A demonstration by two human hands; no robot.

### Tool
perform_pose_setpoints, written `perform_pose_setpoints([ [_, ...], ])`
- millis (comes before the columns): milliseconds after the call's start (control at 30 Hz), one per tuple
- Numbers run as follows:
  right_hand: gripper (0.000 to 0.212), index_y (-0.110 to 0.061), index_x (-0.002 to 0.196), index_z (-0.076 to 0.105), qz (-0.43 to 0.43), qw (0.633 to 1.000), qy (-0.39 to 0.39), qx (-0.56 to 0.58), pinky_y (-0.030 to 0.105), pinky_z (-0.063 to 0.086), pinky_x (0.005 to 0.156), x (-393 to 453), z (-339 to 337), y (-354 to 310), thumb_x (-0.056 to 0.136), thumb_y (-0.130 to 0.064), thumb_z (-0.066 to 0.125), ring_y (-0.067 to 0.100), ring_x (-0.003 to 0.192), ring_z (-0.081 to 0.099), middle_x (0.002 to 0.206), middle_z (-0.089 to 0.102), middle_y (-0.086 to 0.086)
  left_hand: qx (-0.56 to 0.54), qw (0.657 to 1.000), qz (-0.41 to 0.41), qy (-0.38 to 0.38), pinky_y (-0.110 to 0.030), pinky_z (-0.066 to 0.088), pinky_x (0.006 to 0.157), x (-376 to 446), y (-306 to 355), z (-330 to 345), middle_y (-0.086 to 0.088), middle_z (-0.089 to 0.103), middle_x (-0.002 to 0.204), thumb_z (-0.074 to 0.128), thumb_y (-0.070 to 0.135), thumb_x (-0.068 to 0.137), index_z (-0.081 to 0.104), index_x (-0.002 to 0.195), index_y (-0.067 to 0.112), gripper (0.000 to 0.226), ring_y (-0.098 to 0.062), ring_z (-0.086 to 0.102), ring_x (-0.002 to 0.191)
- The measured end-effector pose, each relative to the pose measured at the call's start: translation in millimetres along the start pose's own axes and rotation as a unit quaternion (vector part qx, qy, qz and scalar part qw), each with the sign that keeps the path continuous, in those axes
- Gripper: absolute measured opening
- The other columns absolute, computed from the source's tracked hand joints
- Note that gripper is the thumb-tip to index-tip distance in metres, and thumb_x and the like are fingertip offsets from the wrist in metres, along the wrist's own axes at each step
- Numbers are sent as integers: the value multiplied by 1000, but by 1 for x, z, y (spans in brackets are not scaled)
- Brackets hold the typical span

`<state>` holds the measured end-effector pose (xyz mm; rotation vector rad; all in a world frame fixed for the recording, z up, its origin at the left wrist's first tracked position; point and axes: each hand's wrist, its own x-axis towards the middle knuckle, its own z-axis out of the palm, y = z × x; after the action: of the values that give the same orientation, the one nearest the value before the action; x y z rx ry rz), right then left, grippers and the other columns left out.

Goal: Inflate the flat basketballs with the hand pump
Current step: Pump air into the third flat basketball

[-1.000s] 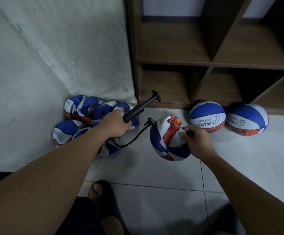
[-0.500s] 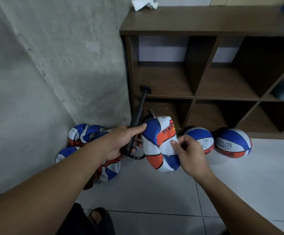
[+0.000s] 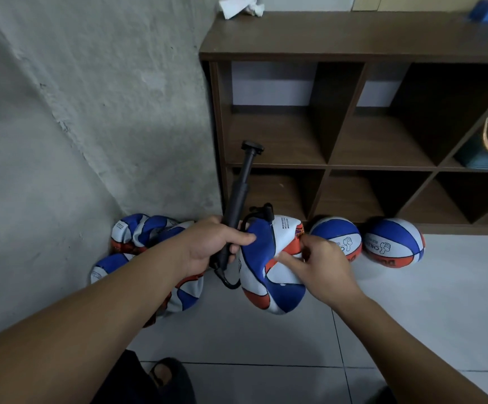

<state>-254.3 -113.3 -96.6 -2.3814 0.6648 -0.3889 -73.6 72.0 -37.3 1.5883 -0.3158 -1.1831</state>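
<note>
Around pump [image 3: 237, 205], left hand [image 3: 210, 246] curled.

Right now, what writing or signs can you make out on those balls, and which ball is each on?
"CHIL...", cut off, beside a thumbs-up sign: right inflated ball.
Thumbs-up sign, with lettering too hidden to read: left inflated ball.
Small print lines, too blurred to read: held flat ball.
Small print, too small to read: flat balls in the corner.
</note>
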Motion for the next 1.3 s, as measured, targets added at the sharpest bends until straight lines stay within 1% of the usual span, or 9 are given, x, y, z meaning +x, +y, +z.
perform_pose_setpoints([
  [167, 59, -13, 62, 44, 2, 986, -80, 144, 35, 39, 55, 3, 3, 15, 94, -46, 80, 11, 52, 41, 54, 44, -6, 11, 999, -32, 10, -28, 48, 61, 6, -4, -7, -2, 53, 65, 85, 8, 90, 66, 90, 16, 21, -14, 52, 59],
  [267, 57, -7, 65, 44, -26, 982, -120, 142, 33, 36, 54, 3, -1, 16, 102, -41, 72, 13, 53, 37, 56, 42, 5, 29, 999, -32, 16, -29, 47, 60, 10, -6, -12, -3, 52, 64, 84, 5, 89, 65, 88, 18, 23, -15, 50, 58],
  [367, 56, -5, 70, 43, -55, 974, -153, 156, 41, 33, 54, 6, -7, 18, 106, -41, 65, 23, 57, 34, 62, 40, 14, 46, 998, -25, 41, -27, 48, 59, 16, -6, -22, -1, 53, 63, 84, 2, 88, 65, 85, 19, 25, -14, 50, 59],
  [700, 51, -10, 70, 47, -40, 965, -204, 158, 31, 36, 58, 5, 2, 40, 107, -39, 65, 12, 60, 37, 64, 39, -6, 134, 989, -19, 66, -30, 52, 62, 29, -17, -26, -9, 59, 66, 90, 7, 83, 66, 86, 12, 25, -19, 56, 61],
  [800, 49, -15, 67, 47, -27, 981, -156, 115, 35, 41, 57, 3, 12, 52, 105, -40, 67, 9, 56, 44, 61, 47, -9, 143, 987, 4, 66, -31, 54, 63, 30, -23, -25, -9, 71, 78, 86, 7, 88, 72, 104, 7, 21, -16, 66, 64],
  [900, 46, -18, 68, 51, -28, 990, -139, 25, 37, 45, 58, 4, 24, 69, 105, -41, 65, 13, 58, 52, 63, 54, -6, 184, 978, 27, 91, -28, 56, 64, 35, -27, -30, -9, 81, 104, 80, 14, 97, 70, 126, 18, 32, -18, 80, 77],
  [1033, 33, -18, 83, 63, -53, 983, -128, -122, 40, 49, 65, -1, 51, 89, 105, -43, 62, 21, 70, 56, 80, 60, -1, 284, 954, 43, 92, -19, 54, 56, 41, -42, -27, -5, 82, 91, 75, 19, 101, 72, 111, 13, 13, -19, 81, 77],
  [1133, 32, -15, 101, 69, -27, 971, -153, -180, 41, 53, 72, -8, 73, 99, 105, -45, 59, 26, 79, 60, 91, 62, 3, 350, 934, 26, 68, -28, 58, 63, 48, -62, -21, -5, 80, 79, 75, 22, 100, 69, 103, 9, 14, -19, 79, 70],
  [1300, 27, -17, 113, 68, 24, 938, -213, -273, 40, 58, 78, -16, 103, 104, 105, -39, 54, 26, 86, 64, 100, 61, 3, 416, 908, 0, 50, -39, 65, 71, 53, -84, -19, -4, 79, 80, 74, 34, 101, 64, 104, 18, 20, -19, 78, 68],
])
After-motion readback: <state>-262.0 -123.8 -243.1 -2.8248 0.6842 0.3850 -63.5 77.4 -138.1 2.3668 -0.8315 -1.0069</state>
